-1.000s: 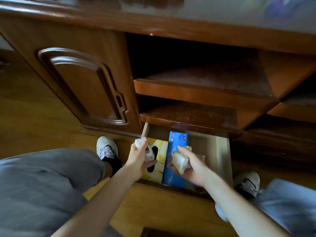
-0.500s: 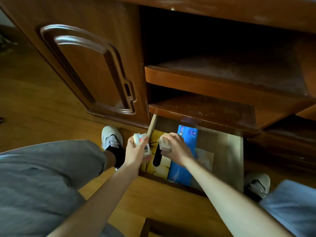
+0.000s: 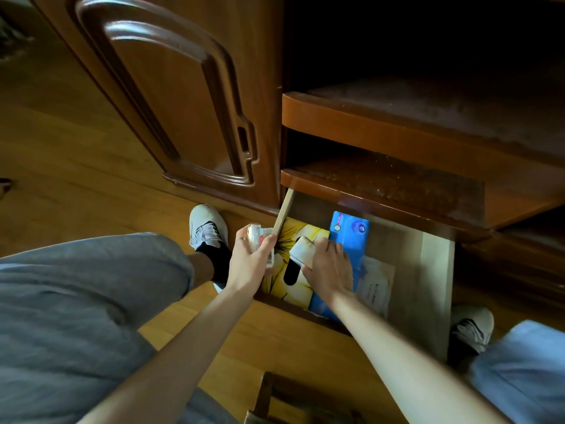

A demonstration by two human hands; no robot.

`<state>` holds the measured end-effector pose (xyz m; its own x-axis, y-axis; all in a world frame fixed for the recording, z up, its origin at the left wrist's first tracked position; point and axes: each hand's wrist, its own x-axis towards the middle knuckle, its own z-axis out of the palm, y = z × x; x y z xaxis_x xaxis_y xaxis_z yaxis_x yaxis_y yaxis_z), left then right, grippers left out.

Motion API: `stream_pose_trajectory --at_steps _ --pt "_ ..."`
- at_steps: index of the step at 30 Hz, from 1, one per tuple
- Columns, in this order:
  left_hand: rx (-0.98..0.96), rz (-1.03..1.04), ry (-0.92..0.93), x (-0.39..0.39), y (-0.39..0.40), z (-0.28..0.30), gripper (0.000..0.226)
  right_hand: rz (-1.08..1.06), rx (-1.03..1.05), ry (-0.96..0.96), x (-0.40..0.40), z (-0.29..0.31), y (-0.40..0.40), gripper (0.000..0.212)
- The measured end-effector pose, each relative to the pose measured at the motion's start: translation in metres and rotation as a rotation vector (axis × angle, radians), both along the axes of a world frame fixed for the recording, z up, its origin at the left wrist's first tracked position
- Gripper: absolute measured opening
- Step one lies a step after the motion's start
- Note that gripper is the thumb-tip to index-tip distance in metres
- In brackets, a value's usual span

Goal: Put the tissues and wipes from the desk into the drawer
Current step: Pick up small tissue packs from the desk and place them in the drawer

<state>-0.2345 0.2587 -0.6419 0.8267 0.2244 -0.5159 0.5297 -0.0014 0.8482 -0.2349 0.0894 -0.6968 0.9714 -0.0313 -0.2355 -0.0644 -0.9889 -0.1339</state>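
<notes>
The bottom drawer point(image 3: 434, 270) of the wooden desk is pulled out. Inside lie a yellow tissue box point(image 3: 301, 240) with a dark oval slot, a blue tissue pack point(image 3: 351, 234) to its right, and a flat pale wipes pack point(image 3: 376, 283) further right. My left hand point(image 3: 250, 264) grips a small white packet with a red label point(image 3: 260, 240) at the drawer's left wall. My right hand point(image 3: 328, 267) holds a small white tissue packet point(image 3: 301, 250) over the yellow box.
A closed cabinet door point(image 3: 171, 96) stands left of the drawer. Two open shelves point(image 3: 397, 185) sit above it. My knees and white shoes point(image 3: 206, 228) flank the drawer on the wooden floor. A wooden stool edge point(image 3: 275, 399) shows at the bottom.
My right hand carried its white packet from the blue pack leftward onto the yellow box. My left hand stayed by the drawer's left wall. The camera moved closer and lower.
</notes>
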Motion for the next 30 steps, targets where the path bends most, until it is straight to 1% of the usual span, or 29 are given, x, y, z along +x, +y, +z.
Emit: stream_pose_trajectory --at_steps 2,5,6,8,10,12,14,16,18,21,24,27,28,30 --pt "0.014 0.000 -0.003 0.002 -0.001 0.002 0.051 0.005 -0.016 -0.001 0.001 0.000 0.002 0.048" --pt "0.018 -0.021 -0.017 0.002 -0.003 0.004 0.052 0.112 -0.102 0.010 0.006 0.002 0.003 0.040" --pt "0.013 -0.020 -0.021 0.001 -0.003 0.005 0.051 0.121 -0.094 0.021 0.009 0.004 0.001 0.039" --pt "0.006 -0.006 -0.021 0.002 -0.002 0.006 0.051 0.022 0.024 0.054 0.017 0.010 -0.005 0.037" --pt "-0.007 0.007 -0.022 0.003 -0.001 0.007 0.051 -0.167 0.160 0.063 0.032 0.016 -0.013 0.036" --pt "-0.026 0.009 -0.017 0.003 0.000 0.008 0.051 -0.280 0.211 0.031 0.054 0.017 -0.015 0.039" --pt "-0.029 0.005 -0.022 0.003 0.000 0.009 0.052 -0.300 0.152 0.008 0.077 0.012 -0.011 0.047" --pt "-0.029 0.015 -0.029 0.004 0.000 0.010 0.053 -0.280 0.067 0.029 0.096 0.003 -0.002 0.052" --pt "-0.036 0.026 -0.028 0.005 0.000 0.010 0.052 -0.301 0.066 0.076 0.108 -0.010 0.005 0.052" --pt "-0.020 0.020 -0.044 0.006 -0.002 0.010 0.047 -0.410 0.110 0.104 0.119 -0.027 0.011 0.056" --pt "-0.003 -0.010 -0.049 0.006 -0.003 0.010 0.048 -0.491 0.122 0.124 0.132 -0.038 0.015 0.049" --pt "-0.011 -0.029 -0.053 0.003 -0.003 0.009 0.049 -0.521 0.083 0.168 0.142 -0.047 0.019 0.040" --pt "-0.015 -0.031 -0.049 0.003 -0.003 0.008 0.049 -0.510 0.064 0.188 0.145 -0.050 0.022 0.040" --pt "-0.021 -0.027 -0.047 0.004 -0.003 0.008 0.049 -0.479 0.045 0.248 0.149 -0.055 0.027 0.047"
